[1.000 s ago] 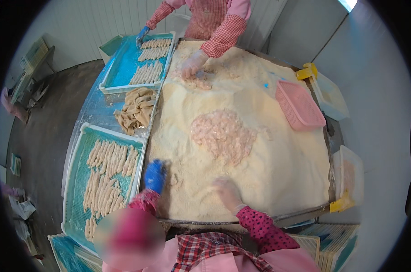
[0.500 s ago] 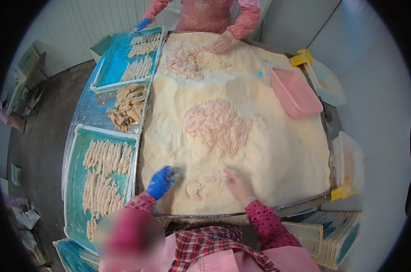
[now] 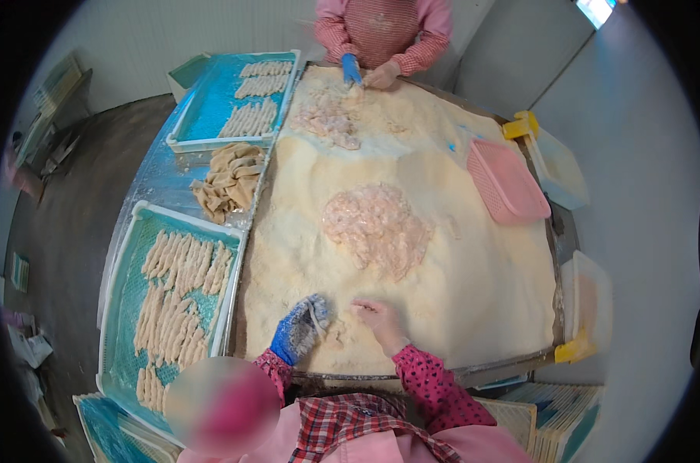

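Evidently our blue-gloved left hand (image 3: 300, 329) was half curled, with a pale, powdery meat strip (image 3: 316, 317) lying across its fingers; we couldn't tell how firmly it was held. Our clear-gloved right hand (image 3: 381, 322) was loosely bent just beside it, its grip unclear. We judged the strip light, limp and easily torn, best cradled mid-length; the pink meat pile (image 3: 377, 224) beyond both hands looked wetter, probably slipperier.

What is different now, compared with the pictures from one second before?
The left hand moved right, toward the right hand, and now seems to hold a pale strip. The co-worker's blue-gloved hand left the far tray for the powder. The meat pile, pink basket and crumpled cloth stayed.
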Tool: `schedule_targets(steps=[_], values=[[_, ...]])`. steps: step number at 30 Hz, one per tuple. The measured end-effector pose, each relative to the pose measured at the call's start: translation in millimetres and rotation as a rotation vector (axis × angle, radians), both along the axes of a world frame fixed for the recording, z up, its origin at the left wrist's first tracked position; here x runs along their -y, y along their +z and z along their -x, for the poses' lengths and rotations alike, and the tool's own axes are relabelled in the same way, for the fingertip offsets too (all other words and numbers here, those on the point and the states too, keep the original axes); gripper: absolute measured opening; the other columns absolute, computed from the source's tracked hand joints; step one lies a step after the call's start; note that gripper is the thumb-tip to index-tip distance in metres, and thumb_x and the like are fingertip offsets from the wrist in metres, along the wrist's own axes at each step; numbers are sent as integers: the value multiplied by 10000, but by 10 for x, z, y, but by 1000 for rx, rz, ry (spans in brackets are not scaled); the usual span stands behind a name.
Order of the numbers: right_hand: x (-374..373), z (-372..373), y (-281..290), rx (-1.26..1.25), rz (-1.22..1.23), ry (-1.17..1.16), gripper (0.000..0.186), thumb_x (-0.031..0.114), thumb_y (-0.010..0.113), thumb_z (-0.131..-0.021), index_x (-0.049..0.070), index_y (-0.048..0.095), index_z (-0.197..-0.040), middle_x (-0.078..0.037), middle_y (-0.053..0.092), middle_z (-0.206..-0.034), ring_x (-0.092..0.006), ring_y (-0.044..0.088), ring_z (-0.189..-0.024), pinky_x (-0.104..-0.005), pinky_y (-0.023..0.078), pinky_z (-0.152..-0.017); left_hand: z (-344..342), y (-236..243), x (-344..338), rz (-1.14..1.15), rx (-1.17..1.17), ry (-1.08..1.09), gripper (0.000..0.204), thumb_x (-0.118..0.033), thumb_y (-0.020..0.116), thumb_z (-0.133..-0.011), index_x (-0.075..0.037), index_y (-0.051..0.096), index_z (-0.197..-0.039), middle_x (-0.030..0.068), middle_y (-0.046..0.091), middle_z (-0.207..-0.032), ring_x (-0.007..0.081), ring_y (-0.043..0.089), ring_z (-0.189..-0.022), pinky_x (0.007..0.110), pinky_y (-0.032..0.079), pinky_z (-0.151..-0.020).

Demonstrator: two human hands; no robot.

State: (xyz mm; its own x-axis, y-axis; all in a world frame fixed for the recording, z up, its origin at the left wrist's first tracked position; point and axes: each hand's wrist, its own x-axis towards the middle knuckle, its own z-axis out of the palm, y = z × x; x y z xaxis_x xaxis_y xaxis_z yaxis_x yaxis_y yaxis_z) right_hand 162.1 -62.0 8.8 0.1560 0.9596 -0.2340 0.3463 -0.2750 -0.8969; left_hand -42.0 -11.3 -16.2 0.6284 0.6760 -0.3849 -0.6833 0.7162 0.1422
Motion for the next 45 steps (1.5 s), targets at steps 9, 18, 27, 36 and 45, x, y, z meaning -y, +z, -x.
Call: schedule_targets(steps=[9, 18, 27, 36, 45], values=[[344, 560, 296, 448, -83, 58, 296, 208, 624, -836, 40, 589, -1077, -152, 626, -994, -262, 605, -930, -301, 471, -830, 53, -377, 101, 47, 265, 164, 377, -344, 371, -973, -123, 495, -1253, 77, 553, -1212, 214, 510, -1128, 406, 394, -949], [245, 501, 267, -298, -104, -364, 299, 52, 615, -810, 25, 587, -1107, -75, 646, -1009, -105, 601, -891, -241, 473, -797, -160, 96, 194, 87, 205, 142, 392, -281, 392, -970, -27, 441, -1265, 143, 538, -1208, 273, 515, -1113, 417, 401, -977], [420, 125, 68, 66, 5, -375, 250, 69, 560, -830, 36, 613, -1072, -76, 631, -939, -130, 590, -835, -244, 457, -749, 150, 287, 59, -1178, -1102, -245, 304, -124, 568, -878, -50, 556, -1173, 127, 573, -1117, 238, 573, -995, 287, 457, -843], [43, 389, 200, 163, -14, -34, 197, 70, 590, -806, 38, 617, -998, -89, 611, -994, -219, 562, -962, -319, 431, -874, 88, 93, 34, -408, -424, 77, 354, -77, 490, -911, -42, 482, -1264, 113, 535, -1231, 224, 520, -1125, 317, 410, -970], [121, 839, 557, 233, -454, -4, 398, 214, 415, -937, 36, 485, -1286, -144, 475, -1329, -284, 392, -1279, -369, 291, -1061, -392, 324, 40, 46, 315, 250, 541, -379, 310, -970, -50, 284, -1398, 128, 323, -1433, 237, 302, -1324, 376, 201, -1113]])
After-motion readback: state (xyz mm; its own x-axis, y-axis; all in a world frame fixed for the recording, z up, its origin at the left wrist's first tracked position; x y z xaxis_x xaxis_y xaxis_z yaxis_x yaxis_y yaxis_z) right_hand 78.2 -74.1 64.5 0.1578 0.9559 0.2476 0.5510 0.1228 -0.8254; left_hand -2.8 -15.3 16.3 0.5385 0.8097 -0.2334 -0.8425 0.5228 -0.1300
